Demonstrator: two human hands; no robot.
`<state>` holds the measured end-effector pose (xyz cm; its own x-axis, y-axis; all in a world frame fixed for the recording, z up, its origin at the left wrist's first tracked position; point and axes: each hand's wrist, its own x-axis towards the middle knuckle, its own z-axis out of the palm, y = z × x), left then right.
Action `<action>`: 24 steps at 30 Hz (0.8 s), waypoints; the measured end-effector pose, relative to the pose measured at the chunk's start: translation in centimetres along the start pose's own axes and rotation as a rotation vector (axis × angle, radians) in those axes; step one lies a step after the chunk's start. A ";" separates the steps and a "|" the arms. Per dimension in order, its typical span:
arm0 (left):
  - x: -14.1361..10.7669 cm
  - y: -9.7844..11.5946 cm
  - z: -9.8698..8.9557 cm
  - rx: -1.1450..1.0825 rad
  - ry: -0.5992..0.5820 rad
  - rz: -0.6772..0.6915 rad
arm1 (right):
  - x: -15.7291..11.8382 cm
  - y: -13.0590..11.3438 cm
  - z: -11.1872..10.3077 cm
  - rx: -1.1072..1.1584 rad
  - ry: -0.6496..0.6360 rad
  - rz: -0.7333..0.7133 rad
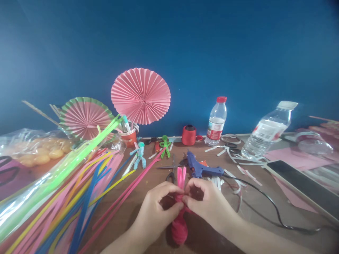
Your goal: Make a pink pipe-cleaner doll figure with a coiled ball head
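A bright pink pipe-cleaner figure (179, 227) is held low in front of me, its round end toward me and two strips pointing away. My left hand (159, 204) pinches it from the left between thumb and forefinger. From the other side my right hand (205, 201) grips its middle the same way, the fingertips of both hands almost touching. The fingers partly hide the figure's midsection. Just beyond the hands lie a blue glue gun (202, 168) and dark scissors (172, 173). Long pink pipe cleaners (127, 197) stretch out to the left.
Many coloured pipe cleaners (79, 201) cover the left side. A light blue figure (139, 157) and a green one (165, 145) lie behind. Two water bottles (215, 123), a phone (302, 187) and the glue gun's cable (272, 204) are at right. Paper fans (140, 96) stand against the wall.
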<state>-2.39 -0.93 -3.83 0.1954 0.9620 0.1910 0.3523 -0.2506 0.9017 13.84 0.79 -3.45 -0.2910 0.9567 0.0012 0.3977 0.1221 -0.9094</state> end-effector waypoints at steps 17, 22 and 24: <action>0.1 -0.1 0.2 0.011 0.020 -0.031 | -0.3 -0.8 -0.4 -0.130 0.023 -0.078; 0.0 -0.1 0.2 -0.014 0.013 -0.033 | -0.4 -1.0 -0.6 -0.092 0.004 -0.036; 0.1 0.0 0.2 -0.065 0.009 -0.052 | -0.3 -1.1 -0.6 -0.085 0.009 -0.024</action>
<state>-2.21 -0.89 -3.95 0.1704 0.9745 0.1462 0.3017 -0.1928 0.9337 14.00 0.50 -2.22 -0.2937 0.9555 0.0264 0.4633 0.1665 -0.8704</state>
